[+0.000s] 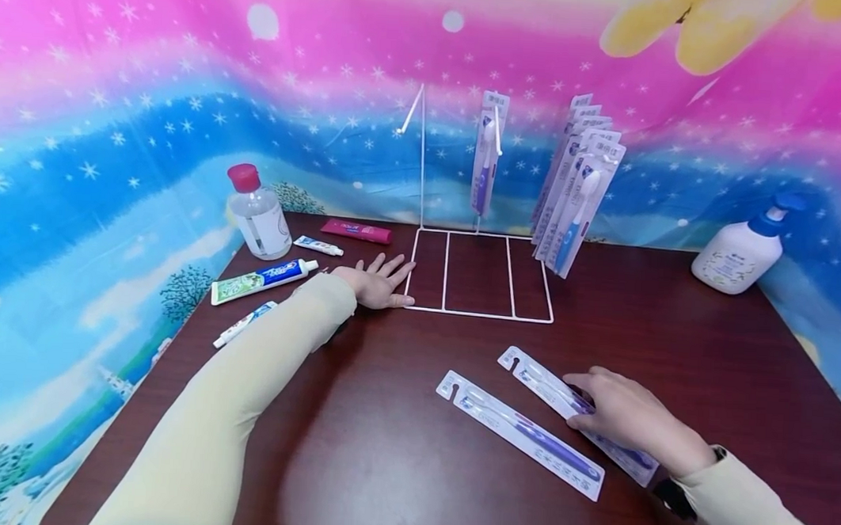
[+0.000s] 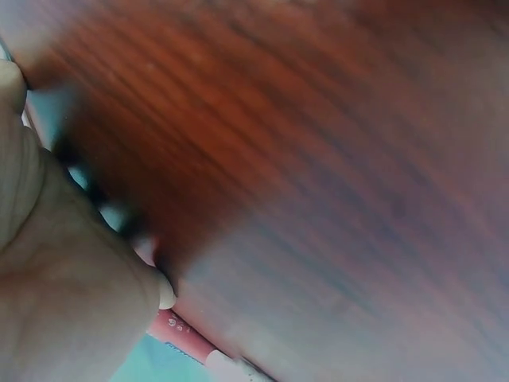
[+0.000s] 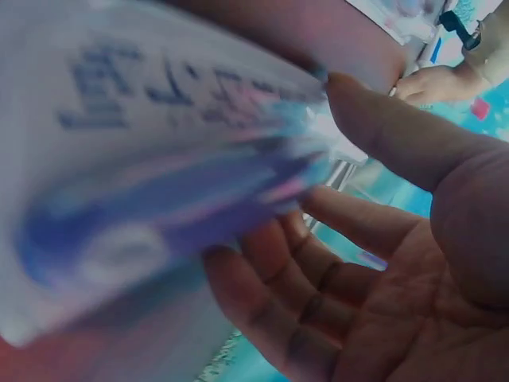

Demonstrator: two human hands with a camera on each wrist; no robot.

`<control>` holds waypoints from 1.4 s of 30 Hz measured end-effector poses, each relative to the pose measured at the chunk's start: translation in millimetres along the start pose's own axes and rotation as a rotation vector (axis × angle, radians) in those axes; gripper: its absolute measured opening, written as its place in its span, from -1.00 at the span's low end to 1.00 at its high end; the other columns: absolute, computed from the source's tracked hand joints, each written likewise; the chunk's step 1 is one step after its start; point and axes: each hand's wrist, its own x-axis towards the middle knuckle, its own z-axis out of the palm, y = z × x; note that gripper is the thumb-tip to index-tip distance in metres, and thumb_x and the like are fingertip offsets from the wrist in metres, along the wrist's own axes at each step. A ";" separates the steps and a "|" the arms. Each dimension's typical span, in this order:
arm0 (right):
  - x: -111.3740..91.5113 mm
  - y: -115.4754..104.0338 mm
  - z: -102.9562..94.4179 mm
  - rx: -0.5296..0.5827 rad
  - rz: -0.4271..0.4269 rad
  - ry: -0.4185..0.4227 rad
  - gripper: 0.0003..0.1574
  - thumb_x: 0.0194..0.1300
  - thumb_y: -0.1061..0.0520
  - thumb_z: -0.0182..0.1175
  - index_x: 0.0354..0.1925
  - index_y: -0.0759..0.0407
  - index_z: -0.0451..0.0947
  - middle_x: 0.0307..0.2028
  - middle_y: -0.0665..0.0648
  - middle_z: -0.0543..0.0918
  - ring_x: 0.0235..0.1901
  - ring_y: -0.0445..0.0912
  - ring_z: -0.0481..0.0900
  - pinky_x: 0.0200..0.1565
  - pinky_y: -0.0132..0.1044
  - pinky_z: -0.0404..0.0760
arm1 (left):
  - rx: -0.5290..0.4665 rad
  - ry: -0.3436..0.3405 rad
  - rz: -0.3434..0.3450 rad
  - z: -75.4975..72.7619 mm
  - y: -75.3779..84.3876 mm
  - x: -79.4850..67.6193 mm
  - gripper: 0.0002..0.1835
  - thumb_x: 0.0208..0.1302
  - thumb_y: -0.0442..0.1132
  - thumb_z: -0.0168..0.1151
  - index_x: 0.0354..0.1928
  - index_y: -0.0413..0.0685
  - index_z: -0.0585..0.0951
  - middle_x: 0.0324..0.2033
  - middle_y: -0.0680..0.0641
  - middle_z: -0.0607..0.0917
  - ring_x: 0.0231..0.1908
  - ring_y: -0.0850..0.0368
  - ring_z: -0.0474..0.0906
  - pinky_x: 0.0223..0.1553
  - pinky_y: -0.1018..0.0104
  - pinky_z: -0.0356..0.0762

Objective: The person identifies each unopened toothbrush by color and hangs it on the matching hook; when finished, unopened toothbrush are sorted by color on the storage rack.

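Observation:
My left hand lies with straight, spread fingers at the left side of a white wire rack's base, the thumb at its front corner. In the left wrist view, part of that palm shows close over the brown tabletop. My right hand grips a purple toothbrush in a blister pack by its edges. In the right wrist view, the pack runs between thumb and fingers, large and blurred. Beside it on the table lies a second packed purple toothbrush.
One packed toothbrush hangs on the rack's middle hook, several on the right one. On the left are toothpaste tubes, a pink tube and a red-capped bottle. A pump bottle stands back right.

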 end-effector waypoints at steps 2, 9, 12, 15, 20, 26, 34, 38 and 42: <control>-2.4 2.9 2.9 0.023 0.023 0.009 -0.24 -0.11 -0.04 0.45 0.08 0.17 0.51 -0.21 0.13 0.54 -0.31 -0.08 0.48 -0.29 -0.10 0.46 | -0.007 0.000 -0.005 -1.2 0.1 -1.7 -0.07 0.14 0.48 -0.32 0.42 0.30 -0.37 0.41 0.01 -0.36 0.35 -0.16 -0.50 0.18 -0.31 -0.39; -7.2 9.7 4.1 0.088 -0.002 0.093 -0.40 -0.07 0.07 0.43 -0.01 0.13 0.52 -0.23 0.08 0.56 -0.30 -0.08 0.48 -0.29 -0.10 0.45 | -0.007 0.011 0.000 1.5 -5.5 3.1 -0.06 0.13 0.50 -0.33 0.42 0.29 -0.38 0.41 0.01 -0.37 0.34 -0.17 -0.50 0.17 -0.32 -0.37; -8.1 14.3 -2.6 0.109 -0.023 0.130 -0.65 0.00 0.17 0.34 -0.18 0.07 0.54 -0.41 -0.02 0.53 -0.44 -0.12 0.44 -0.40 -0.17 0.40 | -0.016 0.020 0.005 3.4 -8.2 6.7 -0.05 0.13 0.49 -0.30 0.42 0.29 -0.37 0.41 -0.01 -0.36 0.34 -0.19 -0.52 0.15 -0.36 -0.39; -9.9 19.7 -15.9 0.129 0.008 0.174 -0.78 0.03 0.19 0.27 -0.28 0.03 0.54 -0.54 -0.07 0.47 -0.56 -0.16 0.36 -0.50 -0.24 0.32 | -0.013 0.018 0.008 2.3 -6.8 5.6 -0.06 0.14 0.48 -0.31 0.42 0.28 -0.37 0.41 -0.02 -0.36 0.34 -0.19 -0.52 0.15 -0.35 -0.38; -12.3 17.8 -49.0 0.201 0.064 0.274 -0.75 0.10 0.12 0.29 -0.21 0.13 0.51 -0.47 0.11 0.59 -0.57 -0.11 0.46 -0.56 -0.21 0.46 | 0.010 0.000 -0.008 -4.1 -0.7 -2.6 -0.07 0.15 0.48 -0.34 0.42 0.27 -0.38 0.41 0.02 -0.38 0.35 -0.14 -0.49 0.20 -0.28 -0.35; -1.2 -9.4 -80.1 0.321 0.038 0.426 -0.56 0.18 -0.07 0.25 -0.08 0.17 0.49 -0.26 0.29 0.64 -0.40 0.04 0.63 -0.43 0.02 0.59 | 0.011 0.002 -0.001 -4.8 -2.1 -3.6 -0.08 0.16 0.47 -0.33 0.42 0.25 -0.36 0.41 -0.01 -0.35 0.35 -0.16 -0.49 0.19 -0.30 -0.34; 33.8 -57.2 -105.0 0.457 -0.085 0.465 -0.45 0.16 -0.12 0.24 0.04 0.13 0.48 -0.10 0.21 0.61 -0.23 0.07 0.64 -0.30 0.03 0.58 | -0.005 0.007 -0.008 4.1 -10.7 9.6 -0.04 0.06 0.55 -0.37 0.39 0.37 -0.42 0.40 0.07 -0.42 0.34 -0.11 -0.55 0.20 -0.28 -0.39; 51.4 -71.6 -113.7 0.477 -0.107 0.454 -0.41 0.15 -0.13 0.25 0.11 0.07 0.45 -0.04 0.16 0.58 -0.22 0.06 0.63 -0.35 0.02 0.58 | -0.007 0.009 -0.012 8.3 -13.7 15.9 -0.03 0.02 0.57 -0.38 0.37 0.41 -0.45 0.39 0.11 -0.44 0.34 -0.08 -0.57 0.20 -0.27 -0.40; 68.0 -78.9 -119.8 0.502 -0.116 0.443 -0.39 0.16 -0.11 0.25 0.13 0.06 0.43 -0.06 0.14 0.58 -0.23 0.05 0.63 -0.36 0.02 0.59 | -0.004 0.008 -0.006 9.9 -13.0 16.7 -0.02 0.01 0.58 -0.39 0.38 0.38 -0.45 0.39 0.09 -0.43 0.34 -0.09 -0.57 0.19 -0.28 -0.41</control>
